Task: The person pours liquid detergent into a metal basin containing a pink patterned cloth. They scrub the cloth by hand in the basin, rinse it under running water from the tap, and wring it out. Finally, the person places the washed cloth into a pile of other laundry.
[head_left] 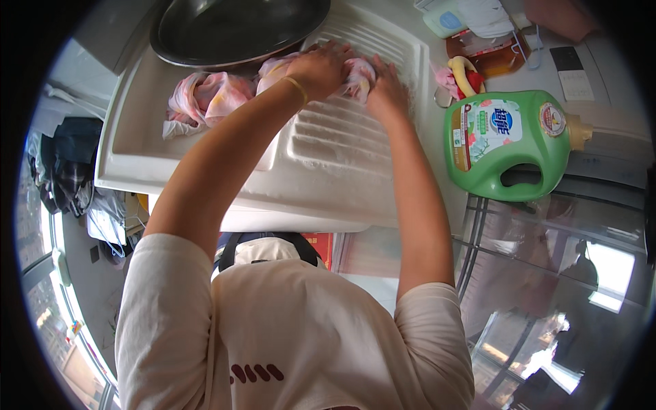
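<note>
A wet pink-and-white cloth [212,97] lies across a white laundry sink with a ribbed washboard [343,138]. My left hand [320,69] presses on the cloth near the top of the ribs, its fingers partly hidden against the fabric. At the cloth's right end, my right hand [387,87] rests against a bunched part, fingers pointing up and away. The cloth's left part hangs in the sink's basin, with a white edge folded out. Some suds show on the ribs.
A dark metal basin [241,31] sits at the sink's far left. To the right, a green detergent jug [507,146] lies beside a yellow ring-shaped thing [461,74], a pale bottle [443,20] and an amber container [497,56]. Dark clothes [74,154] hang at left.
</note>
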### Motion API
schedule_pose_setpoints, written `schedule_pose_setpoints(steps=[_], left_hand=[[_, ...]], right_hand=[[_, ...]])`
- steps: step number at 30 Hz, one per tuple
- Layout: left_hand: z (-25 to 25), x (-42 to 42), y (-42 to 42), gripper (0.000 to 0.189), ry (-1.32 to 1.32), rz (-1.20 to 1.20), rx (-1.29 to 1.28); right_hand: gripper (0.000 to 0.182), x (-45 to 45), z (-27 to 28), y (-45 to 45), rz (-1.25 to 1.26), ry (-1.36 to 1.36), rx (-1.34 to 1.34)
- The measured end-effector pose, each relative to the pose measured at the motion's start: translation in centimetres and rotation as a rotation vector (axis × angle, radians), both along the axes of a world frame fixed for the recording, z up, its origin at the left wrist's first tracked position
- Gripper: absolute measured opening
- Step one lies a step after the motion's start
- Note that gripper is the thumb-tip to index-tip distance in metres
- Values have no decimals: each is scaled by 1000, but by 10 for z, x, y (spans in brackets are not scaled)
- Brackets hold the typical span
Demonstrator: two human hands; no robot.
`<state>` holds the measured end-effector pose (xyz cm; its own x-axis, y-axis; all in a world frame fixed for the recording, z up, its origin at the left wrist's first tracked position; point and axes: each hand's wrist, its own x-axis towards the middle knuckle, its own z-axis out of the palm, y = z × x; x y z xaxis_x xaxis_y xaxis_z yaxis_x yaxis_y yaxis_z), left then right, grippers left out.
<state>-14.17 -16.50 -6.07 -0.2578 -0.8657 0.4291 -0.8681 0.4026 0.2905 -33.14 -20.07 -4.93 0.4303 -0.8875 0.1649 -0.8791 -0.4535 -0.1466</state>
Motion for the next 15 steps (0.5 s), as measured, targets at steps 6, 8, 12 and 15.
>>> schedule_pose_setpoints(steps=[6,8,12,15], left_hand=[[5,2,99,51,-71,-164,-32],[2,0,85,50,-53,-154,-90],[-7,-14,-1,42,142,17,-103],[5,-15,-8,43,248,161,115]], right_hand=[[75,-34,11,114,257,124,-29],[72,-32,8,101,212,93,-10],[86,-14,6,-1,128,81,11],[94,-2,5,-8,59,131,14]])
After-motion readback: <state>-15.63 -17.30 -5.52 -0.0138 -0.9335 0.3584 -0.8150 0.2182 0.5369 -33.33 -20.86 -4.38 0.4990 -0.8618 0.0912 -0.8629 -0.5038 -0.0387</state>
